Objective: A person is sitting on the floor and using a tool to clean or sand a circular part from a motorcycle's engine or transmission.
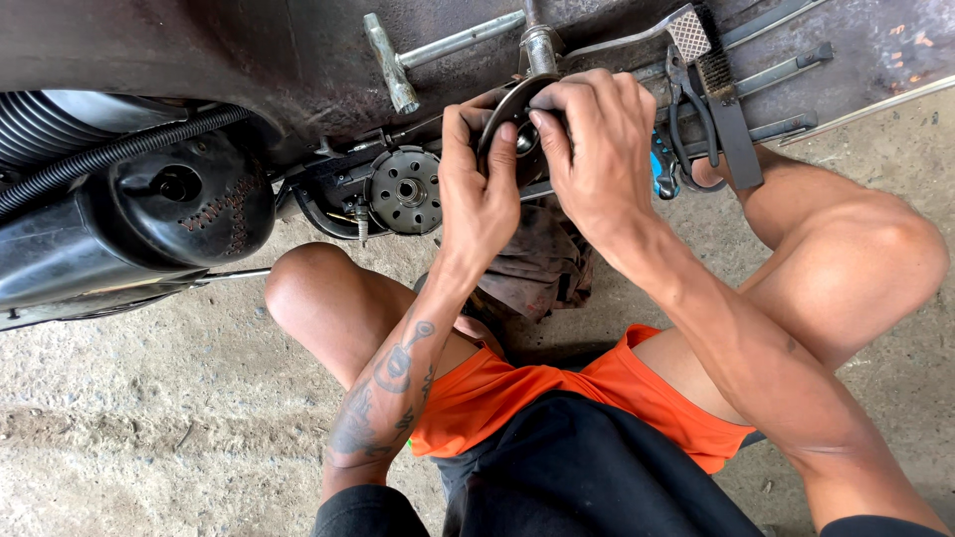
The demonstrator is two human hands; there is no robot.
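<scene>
Overhead, both hands are gripping a dark round metal disc (512, 134) — left hand (477, 189) and right hand (592, 139) are closing fingers around its rim — beside a toothed clutch hub (406, 190).

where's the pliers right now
The pliers lie on the dark mat at upper right of the head view, just right of the right hand, beside the wire brush.

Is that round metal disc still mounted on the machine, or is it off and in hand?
Off. Both hands, left hand and right hand, hold the disc above the floor, apart from the round clutch part on the machine.
</scene>
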